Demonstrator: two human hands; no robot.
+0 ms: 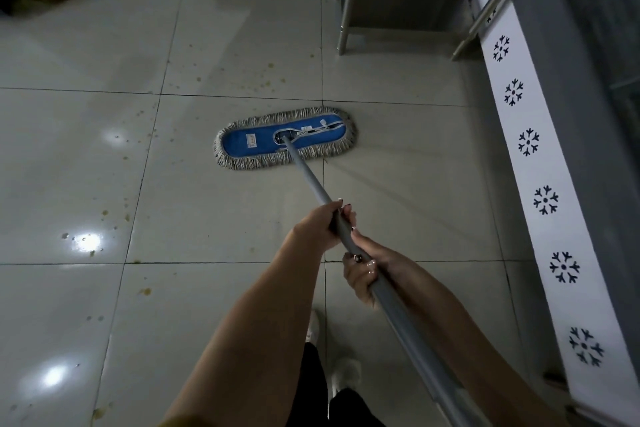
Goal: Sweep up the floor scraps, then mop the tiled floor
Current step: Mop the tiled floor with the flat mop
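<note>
The flat blue mop head (285, 139) lies on the tiled floor (86, 149). Its gray pole (308, 177) slants back from the mop head to the person. The left hand (320, 225) grips the pole, nearer the mop head. The right hand (363, 274) grips it too, just behind the left. Small yellow spots (266, 80) dot the floor past the mop head and to its left. A white strip (526, 135) with snowflakes runs along to the right of the mop head.
</note>
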